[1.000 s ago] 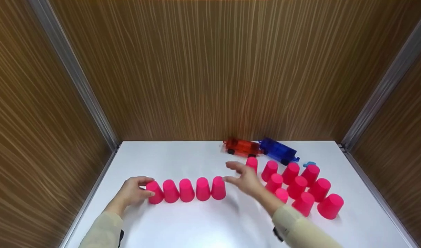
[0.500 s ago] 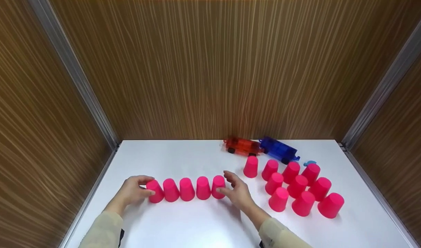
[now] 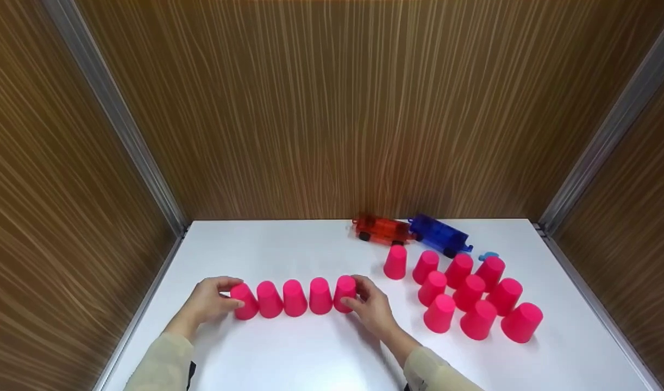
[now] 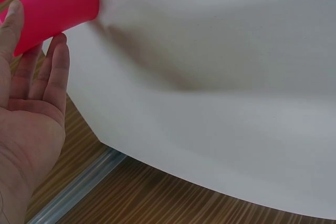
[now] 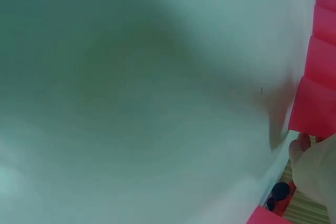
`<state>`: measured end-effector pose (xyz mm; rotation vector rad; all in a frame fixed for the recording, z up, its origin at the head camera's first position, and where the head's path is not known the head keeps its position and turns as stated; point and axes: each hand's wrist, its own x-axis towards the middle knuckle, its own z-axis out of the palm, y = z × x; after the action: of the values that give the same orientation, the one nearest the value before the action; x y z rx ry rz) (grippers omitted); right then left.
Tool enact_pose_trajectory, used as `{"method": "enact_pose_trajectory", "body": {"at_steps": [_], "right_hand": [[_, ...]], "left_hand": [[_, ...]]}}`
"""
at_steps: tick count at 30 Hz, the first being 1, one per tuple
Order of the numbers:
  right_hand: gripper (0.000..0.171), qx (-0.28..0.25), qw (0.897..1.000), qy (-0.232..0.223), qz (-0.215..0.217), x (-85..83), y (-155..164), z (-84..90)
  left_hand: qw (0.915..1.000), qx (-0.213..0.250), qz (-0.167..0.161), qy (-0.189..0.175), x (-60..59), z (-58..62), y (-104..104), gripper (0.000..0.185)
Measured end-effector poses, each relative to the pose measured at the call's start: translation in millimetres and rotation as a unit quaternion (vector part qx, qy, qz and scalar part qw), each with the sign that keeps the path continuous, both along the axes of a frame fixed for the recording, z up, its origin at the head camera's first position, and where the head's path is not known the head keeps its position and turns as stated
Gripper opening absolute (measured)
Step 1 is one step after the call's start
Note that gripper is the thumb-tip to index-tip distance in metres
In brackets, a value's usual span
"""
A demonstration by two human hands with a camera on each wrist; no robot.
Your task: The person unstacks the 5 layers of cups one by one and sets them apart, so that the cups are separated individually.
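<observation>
White desk [image 3: 288, 353], wood-panelled walls: five upturned cups [image 3: 295, 297] aligned, left hand [image 3: 207, 303] and right hand [image 3: 371, 309] bracketing row ends, grip relaxed-open; ten loose cups [image 3: 468, 296] remain.

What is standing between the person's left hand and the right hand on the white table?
In the head view, a row of five upturned pink plastic cups stands between the left hand and the right hand.
</observation>
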<state>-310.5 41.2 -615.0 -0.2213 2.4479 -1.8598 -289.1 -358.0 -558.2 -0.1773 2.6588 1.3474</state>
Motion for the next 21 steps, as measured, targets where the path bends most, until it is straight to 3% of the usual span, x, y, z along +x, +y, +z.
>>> {"method": "enact_pose_trajectory", "body": {"at_steps": [6, 12, 21], "right_hand": [[0.060, -0.012, 0.998, 0.004, -0.068, 8.4, 11, 1.7], [0.068, -0.038, 0.988, -0.010, -0.147, 10.9, 31, 6.2], [0.067, -0.015, 0.980, -0.005, -0.196, 9.9, 54, 5.9]], "left_hand": [[1.0000, -0.009, -0.004, 0.001, -0.8, 1.1, 1, 0.057], [0.9999, -0.012, -0.001, -0.004, 0.1, 4.2, 0, 0.057], [0.9999, -0.007, -0.013, -0.001, 1.5, 2.5, 1, 0.059]]}}
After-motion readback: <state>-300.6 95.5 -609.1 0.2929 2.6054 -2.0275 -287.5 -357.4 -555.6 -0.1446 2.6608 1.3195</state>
